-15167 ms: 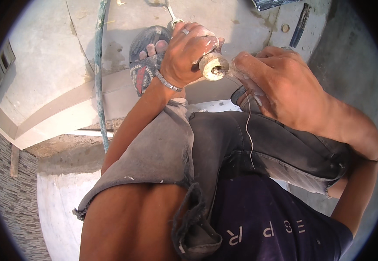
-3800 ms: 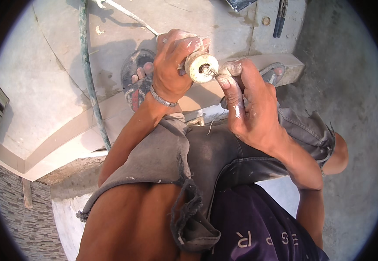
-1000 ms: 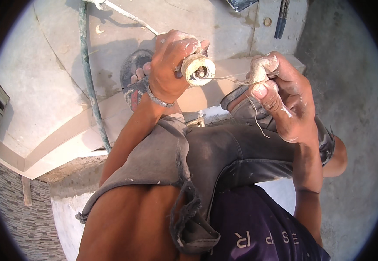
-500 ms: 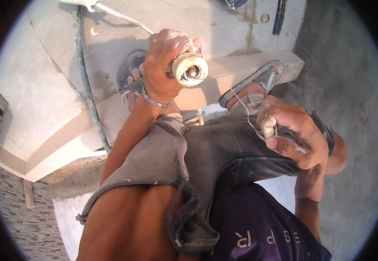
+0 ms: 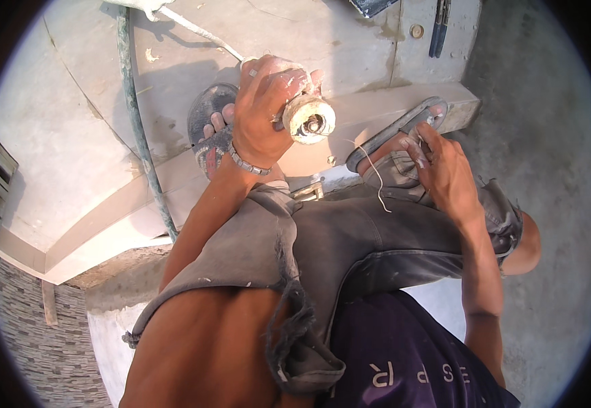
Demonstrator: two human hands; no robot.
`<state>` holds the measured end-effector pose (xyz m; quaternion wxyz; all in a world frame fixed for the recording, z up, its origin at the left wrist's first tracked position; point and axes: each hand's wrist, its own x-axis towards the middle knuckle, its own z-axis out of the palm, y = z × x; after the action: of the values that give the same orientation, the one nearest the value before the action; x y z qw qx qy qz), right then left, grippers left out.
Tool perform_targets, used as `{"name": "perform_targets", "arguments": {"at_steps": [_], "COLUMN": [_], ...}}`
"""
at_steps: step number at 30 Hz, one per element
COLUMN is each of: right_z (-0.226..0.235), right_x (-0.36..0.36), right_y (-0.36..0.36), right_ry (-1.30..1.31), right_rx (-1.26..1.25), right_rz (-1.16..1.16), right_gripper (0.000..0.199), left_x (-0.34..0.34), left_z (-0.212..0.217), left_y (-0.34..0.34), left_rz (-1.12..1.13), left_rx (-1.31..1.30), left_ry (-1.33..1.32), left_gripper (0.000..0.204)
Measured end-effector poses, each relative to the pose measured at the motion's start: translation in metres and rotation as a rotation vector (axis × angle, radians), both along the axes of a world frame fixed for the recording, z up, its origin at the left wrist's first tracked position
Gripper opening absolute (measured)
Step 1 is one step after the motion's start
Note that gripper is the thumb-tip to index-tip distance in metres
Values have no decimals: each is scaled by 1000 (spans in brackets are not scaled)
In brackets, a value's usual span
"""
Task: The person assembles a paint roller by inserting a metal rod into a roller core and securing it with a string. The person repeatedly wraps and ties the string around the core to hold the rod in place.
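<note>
My left hand (image 5: 263,102) is closed round a whitish, plaster-caked tool with a round end (image 5: 303,109). Its hollow end faces up, showing a small bolt-like core; most of its body is hidden in my fist. A thin pale string (image 5: 375,175) comes out beside that core, curves to the right and ends loose above my trouser leg. My right hand (image 5: 445,163) is over my right foot, its thumb and fingertips pinched together. Whether anything small is between them I cannot make out. White smears coat the fingers of both hands.
A white cord (image 5: 203,34) runs from behind my left hand to a white lump at the top edge. A greenish hose (image 5: 135,115) crosses the pale slab on the left. A dark-handled tool (image 5: 438,30) lies at the upper right. My sandalled feet straddle a raised ledge (image 5: 462,102).
My right hand has let go of the string and moved up towards my right foot. The string's end now hangs loose. My left hand with the tool has shifted slightly right and down.
</note>
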<state>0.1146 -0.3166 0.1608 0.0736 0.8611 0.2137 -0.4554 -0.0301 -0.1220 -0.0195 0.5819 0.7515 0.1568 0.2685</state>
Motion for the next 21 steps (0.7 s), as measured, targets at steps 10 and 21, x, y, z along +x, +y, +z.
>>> {"name": "perform_targets", "arguments": {"at_steps": [10, 21], "right_z": [-87, -194], "right_x": [4, -25], "right_y": [90, 48], "right_ry": [112, -202], "right_rx": [330, 509], "right_rz": [-233, 110], "right_gripper": [36, 44], "left_x": [-7, -5], "left_z": [-4, -5], "left_y": [1, 4], "left_rz": [-75, -124], "left_rx": [-12, 44], "left_ry": [66, 31], "left_gripper": [39, 42]}}
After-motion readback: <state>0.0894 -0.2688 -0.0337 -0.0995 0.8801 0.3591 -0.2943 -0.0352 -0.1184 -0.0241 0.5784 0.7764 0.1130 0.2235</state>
